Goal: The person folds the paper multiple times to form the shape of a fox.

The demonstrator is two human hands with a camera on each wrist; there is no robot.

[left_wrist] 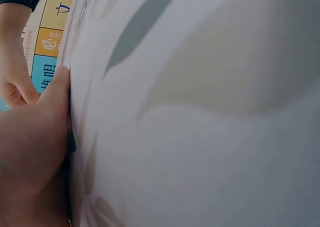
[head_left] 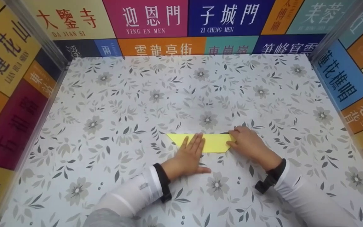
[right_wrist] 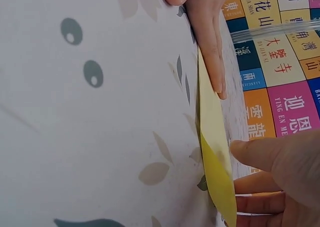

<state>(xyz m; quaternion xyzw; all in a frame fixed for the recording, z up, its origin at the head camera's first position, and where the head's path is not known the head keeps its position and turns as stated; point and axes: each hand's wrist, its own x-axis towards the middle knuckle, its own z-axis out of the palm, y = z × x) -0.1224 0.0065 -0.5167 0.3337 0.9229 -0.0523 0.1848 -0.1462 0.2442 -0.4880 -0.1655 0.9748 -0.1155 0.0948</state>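
Note:
A folded strip of yellow paper lies on the table, with slanted ends. Across its left part my left hand presses down with straight fingers, the thumb stretched out to the right. My right hand holds the strip's right end between thumb and fingers. In the right wrist view the end of the yellow paper nearest this hand curls up, and some fingertips are hidden behind it. Only the side of the left hand shows in the left wrist view; the paper is hidden there.
The table has a white cover printed with grey flowers and leaves. Colourful panels with Chinese lettering stand along its back and both sides. Both wrists wear black straps.

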